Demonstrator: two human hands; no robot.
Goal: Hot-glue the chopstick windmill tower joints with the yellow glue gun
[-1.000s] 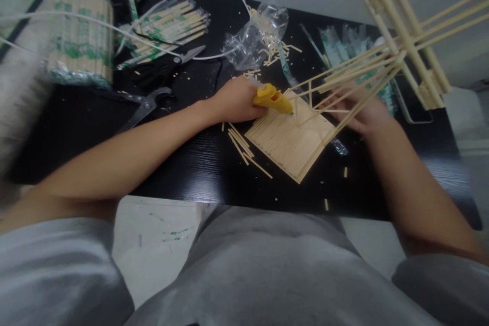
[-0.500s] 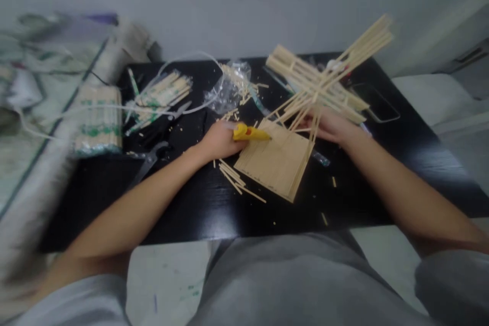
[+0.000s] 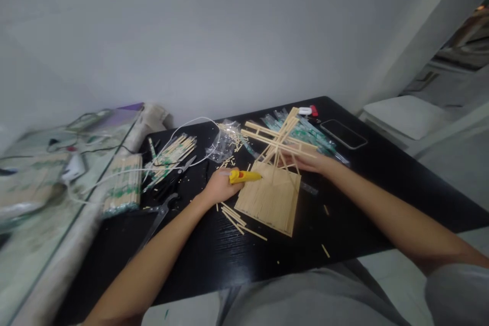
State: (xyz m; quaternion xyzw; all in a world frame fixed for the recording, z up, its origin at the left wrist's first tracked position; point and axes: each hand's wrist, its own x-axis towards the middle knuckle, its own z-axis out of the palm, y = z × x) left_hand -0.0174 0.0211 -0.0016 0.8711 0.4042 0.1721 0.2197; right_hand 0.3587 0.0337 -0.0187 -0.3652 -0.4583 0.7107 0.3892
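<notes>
My left hand [image 3: 220, 186] is closed around a yellow glue gun [image 3: 244, 177], whose nozzle points right over a flat wooden panel [image 3: 267, 202] made of sticks laid side by side. A white cord runs from the gun's side of the table. My right hand [image 3: 305, 158] grips a windmill-like stick frame [image 3: 278, 141], with crossed ladder-shaped blades on thin splayed legs. The legs come down at the panel's far part; whether they touch it I cannot tell. My right fingers are partly hidden behind the frame.
Loose sticks [image 3: 233, 219] lie left of the panel. Pliers [image 3: 162, 211], scissors [image 3: 178, 173], wrapped stick packs [image 3: 124, 183] and a plastic bag [image 3: 222, 145] are on the left. At the back right are a phone [image 3: 344, 134] and empty wrappers [image 3: 313, 135].
My view has tilted up, so the table sits lower. The stick frame has come down and swung more upright over the panel. The glue gun stays in my left hand.
</notes>
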